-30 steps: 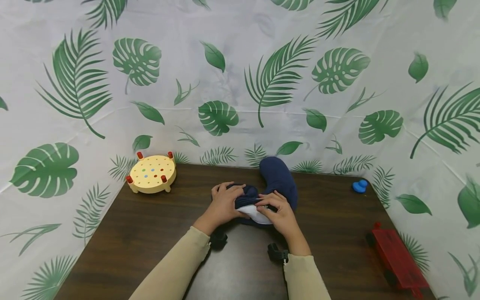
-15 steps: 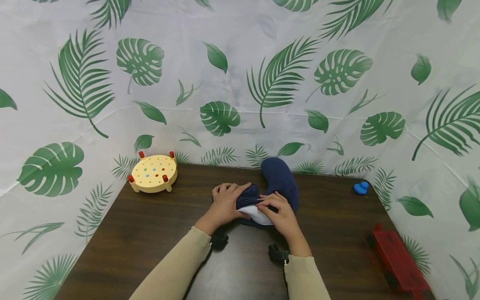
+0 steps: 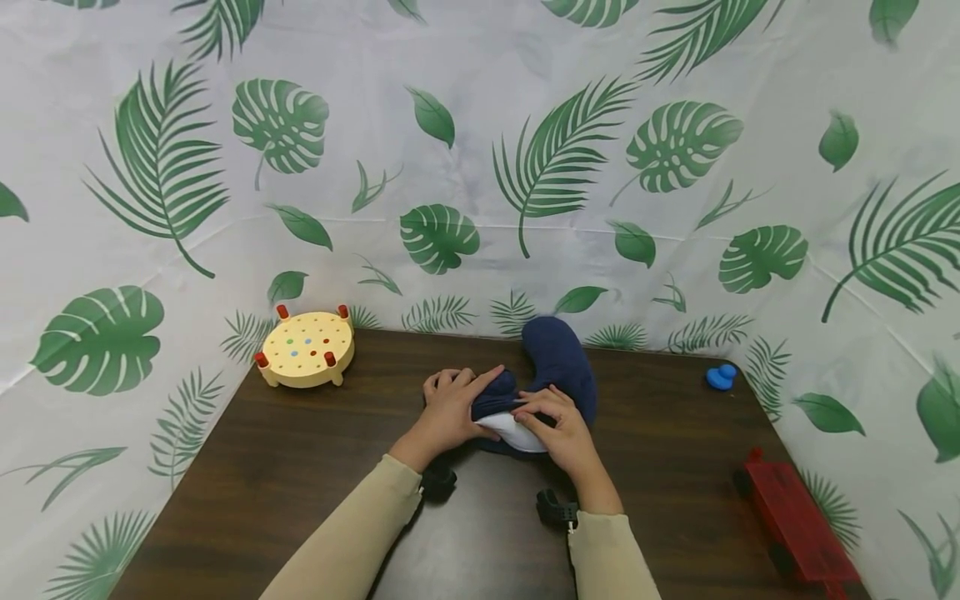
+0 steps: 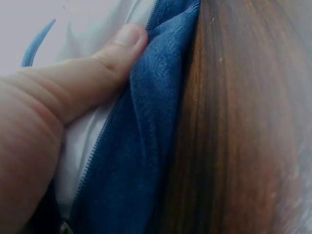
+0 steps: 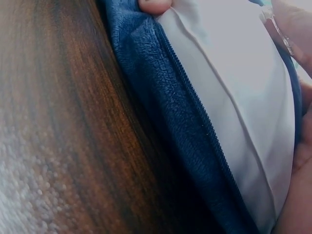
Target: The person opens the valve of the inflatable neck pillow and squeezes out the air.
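A dark blue, curved plush pillow [image 3: 558, 358] lay near the middle of the far edge of a dark brown, wood-grained surface [image 3: 262, 483], one rounded end pointing toward that edge. Its near side gaped along a dark, fine-toothed zip [image 5: 195, 105], exposing a white, smooth fabric inner [image 3: 510, 428]. Two hands worked at this opening. The left hand [image 3: 450, 412] gripped the left part of the pillow, its fingers spread over the blue plush and its thumb pressed upon the white inner, just beside the zip. The right hand [image 3: 558, 421] pinched the upper blue border of the opening between thumb and fingers. Beige sleeves [image 3: 352, 529] covered both forearms, and a small black device [image 3: 555, 507] was worn at each wrist. At the far left corner stood a pale yellow, round board [image 3: 306, 346] with small holes, coloured dots and four red pegs. Near the far right corner sat a small, bright blue, rounded object [image 3: 722, 377]. Along the right edge lay a long, red, flat-topped object [image 3: 802, 521] with dark parts at its side. Beyond the far edge hung a white cloth [image 3: 352, 275] printed with green leaves.
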Demonstrator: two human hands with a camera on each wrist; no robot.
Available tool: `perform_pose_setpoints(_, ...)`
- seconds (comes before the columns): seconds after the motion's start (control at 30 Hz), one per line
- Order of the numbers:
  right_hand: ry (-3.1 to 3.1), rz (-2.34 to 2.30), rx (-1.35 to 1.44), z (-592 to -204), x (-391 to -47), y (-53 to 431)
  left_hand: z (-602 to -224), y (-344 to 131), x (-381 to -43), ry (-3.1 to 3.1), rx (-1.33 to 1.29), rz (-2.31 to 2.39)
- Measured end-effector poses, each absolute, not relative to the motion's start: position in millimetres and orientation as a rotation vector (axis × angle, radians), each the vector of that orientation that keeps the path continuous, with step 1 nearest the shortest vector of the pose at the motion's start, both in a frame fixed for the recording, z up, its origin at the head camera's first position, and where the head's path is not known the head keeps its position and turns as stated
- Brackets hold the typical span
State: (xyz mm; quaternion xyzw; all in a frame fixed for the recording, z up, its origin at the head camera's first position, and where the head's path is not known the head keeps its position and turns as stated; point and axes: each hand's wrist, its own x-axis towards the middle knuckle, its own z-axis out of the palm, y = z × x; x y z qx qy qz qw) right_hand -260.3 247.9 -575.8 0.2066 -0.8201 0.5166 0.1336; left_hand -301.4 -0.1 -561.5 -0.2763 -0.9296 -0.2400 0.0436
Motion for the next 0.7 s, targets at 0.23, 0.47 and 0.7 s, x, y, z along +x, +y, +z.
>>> perform_pose_setpoints(0.23,-2.374,1.508,0.591,-576.7,-259.9,246.9,-562.9,-0.8,-301.8,-2.855,-0.829,-0.756)
perform_pose_setpoints(0.47,-2.376,1.494,0.600,-577.0,-259.8,247.1,-563.8,-0.7,-301.3,-2.853,-0.827,-0.762)
perform_pose_setpoints(0.7,-2.371,1.498,0.607,-577.3,-260.2,246.7,-562.9,-0.6,-300.9,-2.859,-0.832,-0.766)
